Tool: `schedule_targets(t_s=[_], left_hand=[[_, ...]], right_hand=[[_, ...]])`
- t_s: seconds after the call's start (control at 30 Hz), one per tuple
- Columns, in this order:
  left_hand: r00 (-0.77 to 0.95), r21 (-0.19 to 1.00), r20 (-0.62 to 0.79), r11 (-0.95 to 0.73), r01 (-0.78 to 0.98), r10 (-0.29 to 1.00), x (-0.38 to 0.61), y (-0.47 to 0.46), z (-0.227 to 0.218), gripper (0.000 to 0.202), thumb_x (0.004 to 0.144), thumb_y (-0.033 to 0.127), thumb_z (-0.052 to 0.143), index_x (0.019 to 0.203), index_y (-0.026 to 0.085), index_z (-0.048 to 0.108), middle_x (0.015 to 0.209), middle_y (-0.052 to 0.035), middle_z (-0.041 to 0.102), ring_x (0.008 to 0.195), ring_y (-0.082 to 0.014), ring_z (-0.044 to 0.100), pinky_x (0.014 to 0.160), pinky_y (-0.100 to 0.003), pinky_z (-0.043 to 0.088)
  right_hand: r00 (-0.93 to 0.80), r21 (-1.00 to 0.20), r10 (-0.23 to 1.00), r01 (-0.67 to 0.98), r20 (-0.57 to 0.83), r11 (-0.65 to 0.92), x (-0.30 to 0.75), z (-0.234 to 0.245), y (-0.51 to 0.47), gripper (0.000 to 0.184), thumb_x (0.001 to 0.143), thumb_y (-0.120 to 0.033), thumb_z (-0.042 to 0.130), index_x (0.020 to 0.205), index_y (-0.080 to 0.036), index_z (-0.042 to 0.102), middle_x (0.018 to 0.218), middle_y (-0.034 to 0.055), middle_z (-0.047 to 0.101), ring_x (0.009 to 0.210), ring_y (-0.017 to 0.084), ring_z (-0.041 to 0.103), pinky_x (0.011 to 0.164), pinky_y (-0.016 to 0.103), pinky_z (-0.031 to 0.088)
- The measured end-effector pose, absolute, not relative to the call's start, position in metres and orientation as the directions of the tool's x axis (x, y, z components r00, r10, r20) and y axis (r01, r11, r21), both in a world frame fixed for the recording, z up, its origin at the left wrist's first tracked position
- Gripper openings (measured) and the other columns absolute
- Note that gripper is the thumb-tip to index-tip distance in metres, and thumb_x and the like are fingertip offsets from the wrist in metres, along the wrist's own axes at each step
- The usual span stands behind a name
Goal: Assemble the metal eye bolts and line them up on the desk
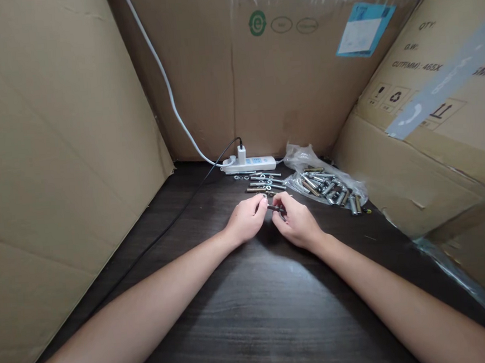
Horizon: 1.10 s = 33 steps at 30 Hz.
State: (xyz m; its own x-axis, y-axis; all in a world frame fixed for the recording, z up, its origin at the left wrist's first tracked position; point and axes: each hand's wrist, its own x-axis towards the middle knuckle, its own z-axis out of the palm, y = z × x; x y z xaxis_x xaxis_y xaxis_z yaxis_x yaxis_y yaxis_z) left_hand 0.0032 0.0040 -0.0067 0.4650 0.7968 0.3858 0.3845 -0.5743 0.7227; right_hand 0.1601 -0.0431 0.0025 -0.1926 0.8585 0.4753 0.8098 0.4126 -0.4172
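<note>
Dark wooden table (253, 320) walled by cardboard boxes (56, 162) on three sides. At the back, white power strip (253, 163) with white cable (169, 92) and black cable (178, 214). Beside it, clear plastic bag (303, 156) of metal bolts (327, 187), more bolts and washers (263, 183) lined up nearby.

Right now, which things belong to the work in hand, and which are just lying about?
In hand: left hand, right hand, the bolt held between them, row of bolts and washers, bag of bolts.
Lying about: power strip, white cable, black cable, cardboard boxes.
</note>
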Motion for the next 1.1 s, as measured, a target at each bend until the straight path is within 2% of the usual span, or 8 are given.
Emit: schedule_targets(t_s=[0.23,0.37,0.5,0.6,0.7,0.93,1.03,1.1], left_hand=[[0.309,0.842,0.412,-0.488,0.23,0.857,0.002,0.01,-0.007,0.033,0.09,0.03,0.034,0.06,0.018,0.029,0.06,0.0037,0.033,0.058,-0.0095,0.034,0.056,-0.023,0.028],[0.267,0.833,0.42,-0.485,0.265,0.867,0.002,0.014,-0.008,0.027,0.088,0.023,0.036,0.062,0.018,0.032,0.063,0.0027,0.036,0.063,-0.0108,0.037,0.059,-0.023,0.03],[0.183,0.8,0.466,-0.501,0.33,0.866,0.0,0.012,-0.004,0.014,0.085,0.017,0.039,0.071,0.019,0.038,0.072,0.0017,0.041,0.069,-0.0119,0.041,0.064,-0.024,0.035],[0.28,0.697,0.518,-0.589,0.41,0.808,-0.001,0.007,0.001,0.007,0.083,0.015,0.043,0.079,0.019,0.047,0.081,-0.0003,0.046,0.079,-0.0142,0.045,0.074,-0.026,0.038],[0.398,0.606,0.498,-0.637,0.476,0.771,-0.001,0.002,0.004,0.006,0.083,0.019,0.046,0.083,0.02,0.052,0.087,-0.002,0.047,0.088,-0.017,0.046,0.081,-0.03,0.039],[0.53,0.539,0.433,-0.681,0.496,0.729,-0.001,-0.001,0.004,0.011,0.087,0.026,0.045,0.085,0.02,0.054,0.089,-0.0034,0.045,0.089,-0.019,0.045,0.081,-0.034,0.041],[0.602,0.518,0.412,-0.72,0.463,0.684,-0.002,0.0,0.002,0.017,0.09,0.026,0.039,0.081,0.02,0.052,0.089,-0.0038,0.044,0.088,-0.0186,0.044,0.082,-0.034,0.041],[0.581,0.536,0.42,-0.707,0.461,0.697,-0.002,0.003,-0.001,0.021,0.092,0.025,0.036,0.08,0.019,0.052,0.089,-0.0039,0.044,0.088,-0.0184,0.043,0.083,-0.034,0.04]], right_hand=[[-0.222,-0.402,0.816,0.783,0.533,0.475,0.159,0.002,-0.044,0.02,0.09,-0.03,0.044,0.106,-0.022,0.053,0.1,0.0032,0.064,0.078,0.016,0.061,0.071,0.026,0.046],[-0.214,-0.404,0.842,0.801,0.495,0.441,0.16,0.002,-0.042,0.022,0.09,-0.029,0.044,0.108,-0.022,0.053,0.1,0.0028,0.065,0.073,0.015,0.062,0.071,0.027,0.046],[-0.189,-0.413,0.873,0.823,0.45,0.391,0.162,0.0,-0.039,0.022,0.09,-0.031,0.043,0.106,-0.022,0.055,0.096,0.0027,0.067,0.07,0.016,0.062,0.068,0.027,0.045],[-0.209,-0.416,0.872,0.814,0.442,0.406,0.163,-0.001,-0.038,0.023,0.091,-0.031,0.042,0.107,-0.022,0.055,0.098,0.0033,0.067,0.072,0.016,0.062,0.069,0.028,0.045],[-0.258,-0.421,0.858,0.785,0.444,0.454,0.165,-0.001,-0.037,0.022,0.091,-0.03,0.042,0.104,-0.022,0.057,0.097,0.0034,0.067,0.071,0.016,0.061,0.069,0.027,0.044],[-0.28,-0.448,0.858,0.758,0.431,0.473,0.172,0.004,-0.038,0.017,0.088,-0.03,0.044,0.097,-0.02,0.055,0.08,0.0014,0.063,0.062,0.014,0.056,0.063,0.025,0.041],[-0.267,-0.443,0.868,0.774,0.418,0.451,0.176,0.006,-0.037,0.009,0.084,-0.025,0.045,0.089,-0.02,0.051,0.066,-0.0019,0.055,0.053,0.012,0.05,0.056,0.024,0.038],[-0.247,-0.438,0.874,0.789,0.418,0.432,0.182,0.011,-0.038,0.005,0.079,-0.021,0.047,0.083,-0.02,0.049,0.061,-0.0029,0.052,0.05,0.012,0.047,0.053,0.024,0.036]])
